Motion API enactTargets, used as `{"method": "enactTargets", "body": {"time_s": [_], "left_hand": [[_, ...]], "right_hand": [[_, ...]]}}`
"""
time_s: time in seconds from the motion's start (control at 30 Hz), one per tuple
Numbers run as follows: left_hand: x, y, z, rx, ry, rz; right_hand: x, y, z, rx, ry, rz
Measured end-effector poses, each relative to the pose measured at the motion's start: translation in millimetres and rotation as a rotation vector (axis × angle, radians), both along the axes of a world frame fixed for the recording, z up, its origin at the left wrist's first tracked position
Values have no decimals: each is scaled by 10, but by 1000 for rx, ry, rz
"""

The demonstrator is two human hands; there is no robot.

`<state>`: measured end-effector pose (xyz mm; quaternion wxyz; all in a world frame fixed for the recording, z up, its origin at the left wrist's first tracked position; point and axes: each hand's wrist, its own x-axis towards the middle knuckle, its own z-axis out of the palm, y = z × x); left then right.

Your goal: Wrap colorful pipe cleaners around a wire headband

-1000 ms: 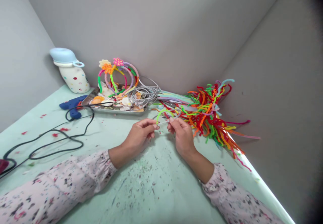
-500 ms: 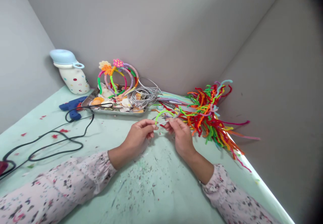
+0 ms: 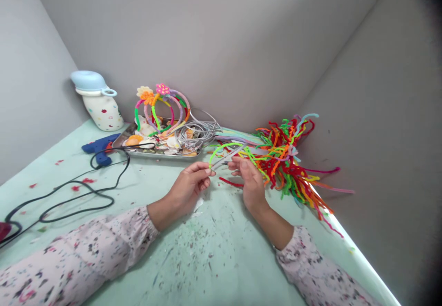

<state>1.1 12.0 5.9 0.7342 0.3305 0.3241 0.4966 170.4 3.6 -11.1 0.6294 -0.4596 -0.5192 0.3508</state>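
Lime-green stem point(image 3: 222, 145) and grey band point(image 3: 221, 162), pinched in the left hand point(image 3: 188, 186) near the tray point(image 3: 165, 156), need steady pressure; whether the right hand point(image 3: 253, 184) grips too, I cannot tell.

A white, blue-lidded bottle point(image 3: 103, 110) stands at the back left of the pale-green desk point(image 3: 224, 260). Before it lies a blue plastic glue gun point(image 3: 100, 147). Right of both, a rectangular metal tray point(image 3: 164, 156) holds multicoloured fuzzy flowered headbands point(image 3: 147, 97), with thin grey hoops point(image 3: 200, 133) on its right end. Farther right sprawls a heap of multicoloured fuzzy pipe cleaners point(image 3: 279, 158), left of the side wall point(image 3: 376, 140).
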Motion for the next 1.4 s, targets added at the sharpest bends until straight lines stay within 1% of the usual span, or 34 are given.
{"method": "enactTargets", "body": {"time_s": [0.03,0.1,0.2,0.23,0.3,0.37,0.43,0.5,0.6,0.73,0.83,1.03,1.07,1.13,1.27,1.4], "left_hand": [[4,3,-4,3,7,4],[15,4,-8,4,35,14],[34,-9,-9,24,113,40],[38,-15,-9,41,149,55],[39,-23,-12,90,228,77],[31,-26,-19,159,319,94],[19,-25,-31,237,390,98],[8,-23,-48,299,434,86],[4,-23,-72,349,473,44],[18,-32,-85,398,481,0],[27,-35,-106,378,485,-27],[30,-2,-177,344,529,-12],[30,5,-183,336,535,-10],[27,14,-188,324,533,-16],[22,12,-191,326,523,-27],[19,-9,-161,342,530,-23]], "right_hand": [[-8,-20,12,11,-25,-6],[-7,-50,33,82,-87,-87],[19,-91,78,295,-250,-264],[24,-109,101,381,-319,-303],[14,-153,151,540,-476,-325],[-22,-196,191,624,-658,-276],[-72,-221,210,604,-845,-223],[-115,-224,207,538,-961,-211],[-143,-212,187,495,-1043,-208],[-143,-230,172,529,-1103,-158],[-140,-252,164,542,-1085,-157],[-120,-228,127,685,-924,-288],[-115,-216,116,672,-902,-303],[-106,-188,93,596,-873,-316],[-79,-120,62,438,-844,-304],[-54,-89,66,390,-834,-262]]}}
